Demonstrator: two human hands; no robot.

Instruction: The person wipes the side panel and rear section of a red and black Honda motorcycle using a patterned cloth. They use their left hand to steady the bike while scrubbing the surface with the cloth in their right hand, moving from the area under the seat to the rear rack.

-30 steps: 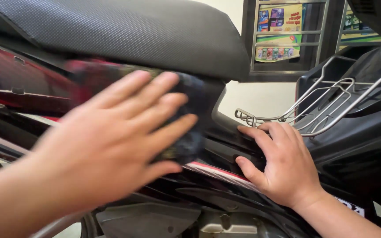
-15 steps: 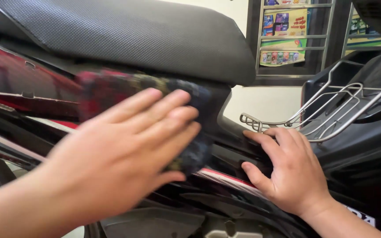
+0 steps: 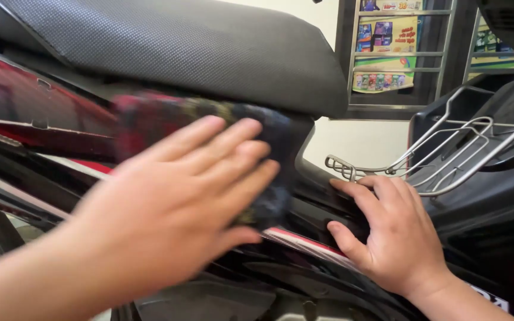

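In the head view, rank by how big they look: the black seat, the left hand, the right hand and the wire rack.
1. Seat, spanning most of the upper frame.
2. Left hand, though it is blurred and close to the camera, which enlarges it.
3. Wire rack and right hand: they look alike, so I leave them unranked.

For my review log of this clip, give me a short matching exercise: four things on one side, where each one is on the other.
Things:
1. left hand
2. right hand
3. seat
4. wire rack

Places:
A. across the top of the picture
B. pressing a dark cloth to the side panel
C. flat on the black body below the rack
D. at the right, over the footwell

Pairs: 1-B, 2-C, 3-A, 4-D
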